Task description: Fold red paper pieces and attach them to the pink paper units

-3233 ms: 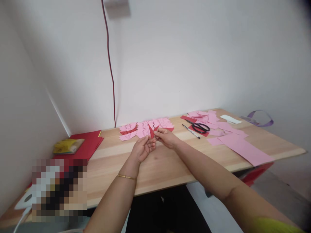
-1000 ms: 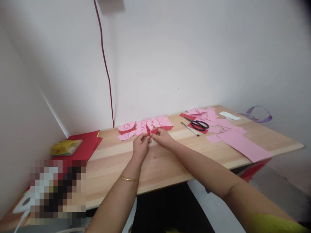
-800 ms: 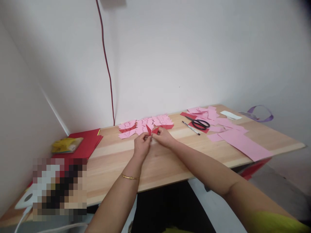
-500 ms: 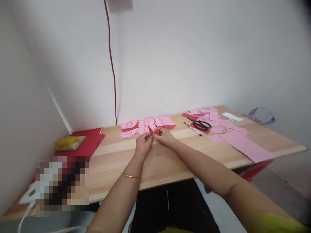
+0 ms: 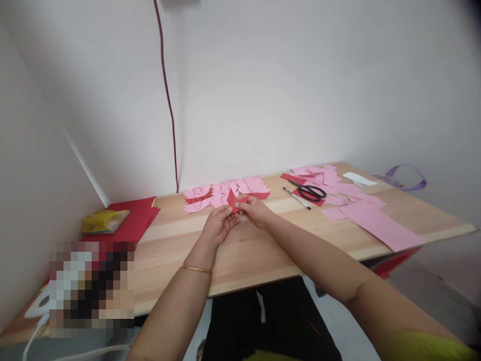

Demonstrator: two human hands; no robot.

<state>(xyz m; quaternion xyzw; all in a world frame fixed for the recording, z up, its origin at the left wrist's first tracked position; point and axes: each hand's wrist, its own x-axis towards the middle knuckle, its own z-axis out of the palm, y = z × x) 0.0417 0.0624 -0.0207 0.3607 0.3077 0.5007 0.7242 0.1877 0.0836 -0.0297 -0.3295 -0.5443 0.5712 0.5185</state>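
Between both hands, above the wooden table, is a small folded red paper [image 5: 232, 199] with pointed flaps. My left hand [image 5: 221, 221] pinches its left side between thumb and fingers, the lower fingers curled loosely beneath. On the right side, my right hand [image 5: 256, 210] grips the same paper with its thumb on top. Just behind the hands lie rows of folded pink paper pieces [image 5: 224, 193], a few red ones among them. Part of the red paper is hidden by my fingers.
Black-handled scissors [image 5: 311, 192] and a pen [image 5: 296, 198] lie to the right, near pink paper sheets [image 5: 379, 225] and a white strip [image 5: 359, 179]. Red sheets [image 5: 141, 220] under a yellow packet [image 5: 103, 220] are at the left. A wall [image 5: 281, 90] stands behind the table [image 5: 263, 255].
My left hand has shifted slightly left and its fingers have loosened beneath the paper. The red paper has turned so that more of its face shows. Both hands still hold it.
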